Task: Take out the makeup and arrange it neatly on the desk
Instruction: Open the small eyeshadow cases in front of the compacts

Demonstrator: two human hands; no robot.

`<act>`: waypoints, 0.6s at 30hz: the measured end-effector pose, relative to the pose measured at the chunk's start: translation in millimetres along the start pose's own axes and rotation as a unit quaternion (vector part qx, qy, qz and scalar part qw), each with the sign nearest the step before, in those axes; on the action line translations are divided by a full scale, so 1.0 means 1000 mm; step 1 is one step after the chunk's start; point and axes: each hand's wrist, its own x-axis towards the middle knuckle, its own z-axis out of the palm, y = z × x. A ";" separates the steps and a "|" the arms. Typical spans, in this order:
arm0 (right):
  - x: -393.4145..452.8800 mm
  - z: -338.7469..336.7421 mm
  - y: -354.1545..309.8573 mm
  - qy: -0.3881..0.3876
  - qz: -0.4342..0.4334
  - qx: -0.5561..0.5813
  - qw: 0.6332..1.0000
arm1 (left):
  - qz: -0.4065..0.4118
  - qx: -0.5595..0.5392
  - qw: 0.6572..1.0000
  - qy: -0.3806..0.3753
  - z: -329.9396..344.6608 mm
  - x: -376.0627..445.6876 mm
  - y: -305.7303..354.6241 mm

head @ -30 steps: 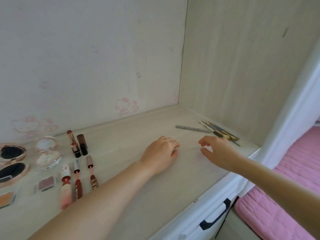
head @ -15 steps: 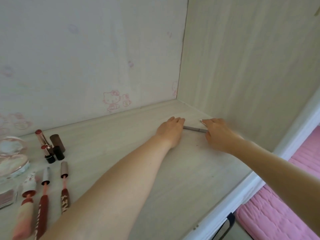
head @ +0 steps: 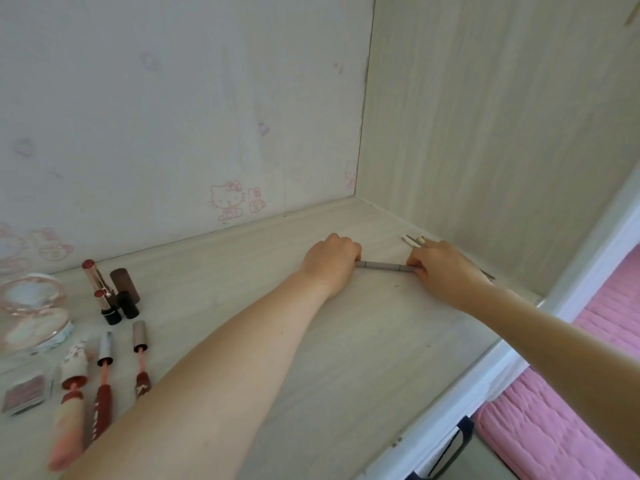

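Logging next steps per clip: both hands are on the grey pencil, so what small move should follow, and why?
Probably lift the grey pencil, gripped at its ends by the left hand and right hand, toward the lip products; it lies apart from them near the other pencils.

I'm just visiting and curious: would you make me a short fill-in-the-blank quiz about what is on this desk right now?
1. Both hands hold the ends of one thin grey ____ lying on the desk.
2. The left hand is at one end and the ____ hand is at the other.
3. The uncapped lipsticks stand upright on the ____ side of the desk.
4. The cartoon stickers on the back wall are ____ in colour.

Missing words: pencil; right; left; pink
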 end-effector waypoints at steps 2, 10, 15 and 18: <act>-0.008 -0.004 -0.007 0.013 -0.009 0.014 1.000 | -0.012 -0.026 1.000 0.005 -0.005 -0.011 -0.004; -0.042 -0.021 -0.050 0.074 -0.042 0.104 0.991 | -0.062 -0.207 0.975 0.058 -0.032 -0.067 -0.028; -0.063 -0.031 -0.083 0.131 -0.038 0.187 0.973 | -0.099 -0.278 0.948 0.120 -0.056 -0.110 -0.043; -0.077 -0.037 -0.107 0.148 -0.039 0.255 0.955 | -0.102 -0.299 0.938 0.143 -0.075 -0.142 -0.052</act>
